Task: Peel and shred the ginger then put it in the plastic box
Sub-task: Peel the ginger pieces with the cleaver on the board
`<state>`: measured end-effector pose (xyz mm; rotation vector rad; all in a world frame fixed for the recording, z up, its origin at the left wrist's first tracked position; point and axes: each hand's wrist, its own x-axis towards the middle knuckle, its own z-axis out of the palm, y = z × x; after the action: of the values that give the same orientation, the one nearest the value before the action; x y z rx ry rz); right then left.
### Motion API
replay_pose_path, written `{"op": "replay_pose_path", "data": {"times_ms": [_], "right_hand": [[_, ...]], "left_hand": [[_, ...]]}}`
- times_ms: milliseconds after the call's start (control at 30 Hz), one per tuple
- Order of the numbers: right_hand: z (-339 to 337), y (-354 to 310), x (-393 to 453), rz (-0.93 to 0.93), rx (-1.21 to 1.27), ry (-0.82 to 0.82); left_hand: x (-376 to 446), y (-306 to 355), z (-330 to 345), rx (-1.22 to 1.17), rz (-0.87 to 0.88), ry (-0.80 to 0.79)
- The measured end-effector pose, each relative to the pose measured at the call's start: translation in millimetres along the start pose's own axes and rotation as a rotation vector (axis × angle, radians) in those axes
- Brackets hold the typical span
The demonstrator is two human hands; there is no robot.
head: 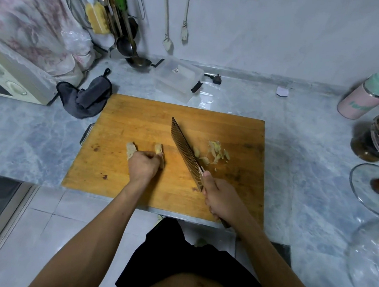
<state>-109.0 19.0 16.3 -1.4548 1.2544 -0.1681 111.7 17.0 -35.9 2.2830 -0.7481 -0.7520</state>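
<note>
While the left hand [143,165] pins the ginger [160,151] against the cutting board [140,115], its grip is curled over the root, with knobs showing past it on both sides. Judged purpose: to steady the piece and keep the fingertips tucked back from the edge.

Right hand [219,198]: grip wrapped round the handle of the cleaver [184,148], thumb lying along the blade's heel. Blade stands on edge, angled away from the body, between the held ginger and a small heap of trimmings [216,155]. Heap lies just beyond the right grip, on the far side of the blade from the left grip. Likely pushed aside to clear the cutting spot. Whether the edge touches the board cannot be told.

Plastic box [178,78]: on the worktop [300,131] past the board, well apart from both grips, nothing visible inside. Judged stage: trimming under way; shredding and transfer not yet done.
</note>
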Motion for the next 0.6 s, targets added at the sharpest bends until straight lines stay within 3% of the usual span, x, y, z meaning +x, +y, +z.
{"op": "replay_pose_path", "data": {"times_ms": [267, 434, 600], "right_hand": [[6, 0, 10, 0.017, -0.059, -0.034], [11, -3, 14, 0.024, -0.042, -0.048], [12, -8, 14, 0.027, -0.053, -0.062]], "left_hand": [[5, -12, -6, -0.119, -0.057, 0.027], [-5, -7, -2, -0.074, -0.025, -0.006], [4, -4, 0, -0.267, -0.216, -0.058]]}}
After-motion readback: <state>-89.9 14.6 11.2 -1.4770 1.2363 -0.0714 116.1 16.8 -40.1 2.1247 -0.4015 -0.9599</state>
